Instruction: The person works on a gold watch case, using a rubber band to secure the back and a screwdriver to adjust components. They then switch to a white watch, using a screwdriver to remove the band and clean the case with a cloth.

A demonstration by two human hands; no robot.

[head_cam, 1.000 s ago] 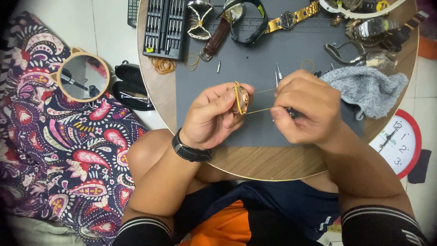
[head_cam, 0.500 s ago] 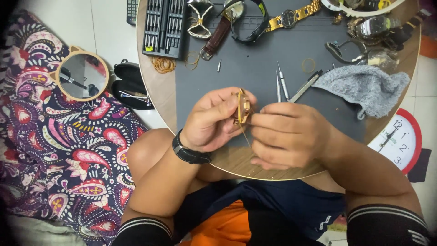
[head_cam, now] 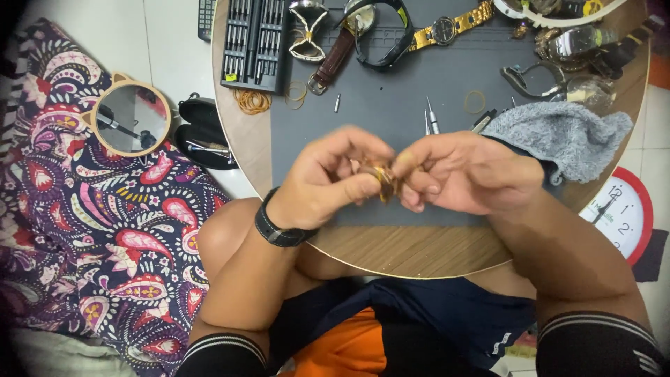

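Observation:
My left hand (head_cam: pixel 335 178) and my right hand (head_cam: pixel 464 173) meet above the grey work mat (head_cam: pixel 391 105) on a round wooden table (head_cam: pixel 419 248). Between their fingertips sits a small gold watch case (head_cam: pixel 382 180), pinched from both sides and mostly hidden by my fingers. A black watch (head_cam: pixel 279 230) is strapped to my left wrist. Whether my right hand also holds a tool cannot be seen.
A screwdriver set (head_cam: pixel 257 43), several watches (head_cam: pixel 447 28), rubber bands (head_cam: pixel 252 101), thin tools (head_cam: pixel 431 117) and a grey cloth (head_cam: pixel 565 136) lie on the table. On the floor are a round mirror (head_cam: pixel 132 119), a black case (head_cam: pixel 202 132), a paisley cloth (head_cam: pixel 91 230) and a red wall clock (head_cam: pixel 621 213).
My right hand moved left and closed in on the gold watch case, so both hands now pinch it together. The thin tool it held earlier is no longer visible in it.

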